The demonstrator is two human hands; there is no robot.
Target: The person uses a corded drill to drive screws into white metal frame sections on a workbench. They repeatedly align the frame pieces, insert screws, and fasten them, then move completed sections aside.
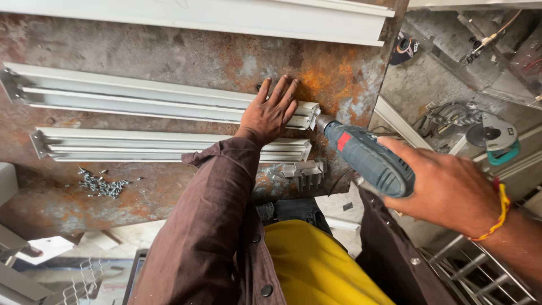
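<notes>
Fastening step: rail [169, 101] pinned under flat, open left hand [271, 110]; drill [364, 155] gripped in right hand [446, 189], bit at rail end; steady alignment judged needed.

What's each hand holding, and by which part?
The right hand grips a blue-grey power drill around the rear of its body. The left hand grips nothing; it presses flat on the end of a white aluminium profile.
</notes>
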